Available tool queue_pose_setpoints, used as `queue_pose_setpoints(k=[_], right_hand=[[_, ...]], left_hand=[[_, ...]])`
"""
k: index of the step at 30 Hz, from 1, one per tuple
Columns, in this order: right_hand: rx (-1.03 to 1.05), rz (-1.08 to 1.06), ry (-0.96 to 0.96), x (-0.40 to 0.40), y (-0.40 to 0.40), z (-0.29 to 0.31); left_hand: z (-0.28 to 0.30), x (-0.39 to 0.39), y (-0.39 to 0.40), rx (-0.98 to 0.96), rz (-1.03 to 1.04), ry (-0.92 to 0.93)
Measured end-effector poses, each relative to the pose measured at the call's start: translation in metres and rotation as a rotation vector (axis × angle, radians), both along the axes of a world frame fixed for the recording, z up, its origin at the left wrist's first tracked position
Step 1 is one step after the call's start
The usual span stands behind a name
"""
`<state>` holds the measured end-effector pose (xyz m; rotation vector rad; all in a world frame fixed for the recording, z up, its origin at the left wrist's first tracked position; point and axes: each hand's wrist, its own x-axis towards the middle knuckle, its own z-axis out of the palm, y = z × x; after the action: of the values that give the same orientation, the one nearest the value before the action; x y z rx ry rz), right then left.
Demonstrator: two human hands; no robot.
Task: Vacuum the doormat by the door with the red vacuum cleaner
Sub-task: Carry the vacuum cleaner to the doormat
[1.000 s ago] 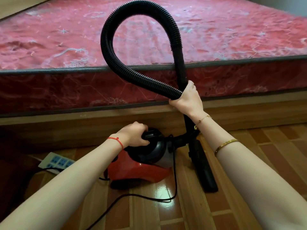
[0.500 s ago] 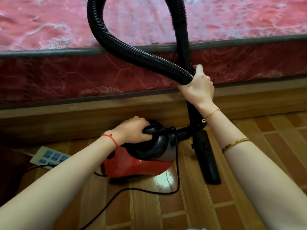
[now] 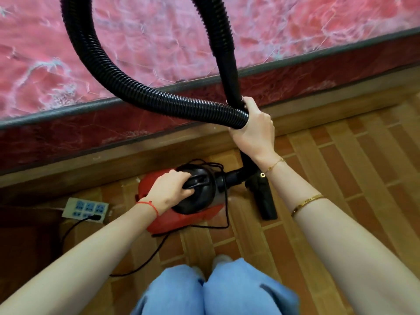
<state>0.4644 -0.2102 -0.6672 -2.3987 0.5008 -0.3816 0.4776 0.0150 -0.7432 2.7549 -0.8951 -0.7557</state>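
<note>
Left hand point(image 3: 169, 192) curled round black top handle of red vacuum cleaner point(image 3: 181, 214) on the tiled floor point(image 3: 341, 169) beside bed base, right hand point(image 3: 254, 130) clasping hose point(image 3: 141, 96) and wand together, floor nozzle point(image 3: 264, 198) just right, power strip point(image 3: 85, 210) left, doormat not seen.

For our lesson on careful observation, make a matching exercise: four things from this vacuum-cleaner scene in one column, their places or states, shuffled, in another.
1. left hand
2. right hand
3. power strip
4. floor nozzle

A. grips hose and wand together
B. lies on the floor by the bed base, a plug in it
C. rests on the floor right of the vacuum
D. grips the vacuum's black handle

Pairs: 1-D, 2-A, 3-B, 4-C
</note>
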Motion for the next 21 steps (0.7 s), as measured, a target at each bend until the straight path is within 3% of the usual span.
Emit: queue_pose_setpoints(k=[10, 21], right_hand=[[0.069, -0.206, -0.005, -0.076, -0.045, 0.163], [0.046, -0.556, 0.017, -0.209, -0.098, 0.330]], left_hand=[[0.167, -0.033, -0.048, -0.003, -0.164, 0.044], [0.327, -0.081, -0.144, -0.036, -0.555, 0.002]])
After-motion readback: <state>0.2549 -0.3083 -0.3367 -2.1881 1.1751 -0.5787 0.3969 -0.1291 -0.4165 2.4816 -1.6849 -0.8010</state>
